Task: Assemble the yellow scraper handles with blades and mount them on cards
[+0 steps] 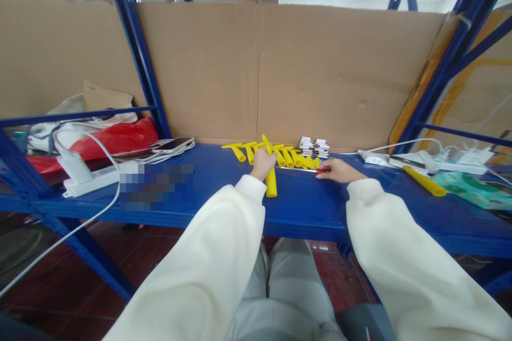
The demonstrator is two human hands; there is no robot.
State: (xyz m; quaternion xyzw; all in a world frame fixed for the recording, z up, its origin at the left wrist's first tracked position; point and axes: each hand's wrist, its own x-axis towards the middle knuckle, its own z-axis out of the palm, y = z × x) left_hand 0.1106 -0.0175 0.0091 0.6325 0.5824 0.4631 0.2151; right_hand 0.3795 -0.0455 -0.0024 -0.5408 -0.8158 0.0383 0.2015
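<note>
My left hand (264, 164) is closed around a yellow T-shaped plastic piece (271, 185), its wide hollow end pointing down toward me. To the right, my right hand (338, 170) grips the red handle of a screwdriver (323, 169), which lies low over the shelf with its thin metal shaft pointing left. Several similar yellow pieces (239, 153) are lined up behind my hands. Smaller yellow parts (309, 163) lie just left of my right fingertips. Behind those sits a stack of small white-and-dark pieces (315, 147).
The blue shelf (224, 197) is backed by tall cardboard (320, 74). At left are a white power strip (96, 178), cables and a red bag (120, 137). At right lie a yellow tube (424, 180), a green packet (472, 190) and white cables. Blue posts (138, 48) stand at both sides.
</note>
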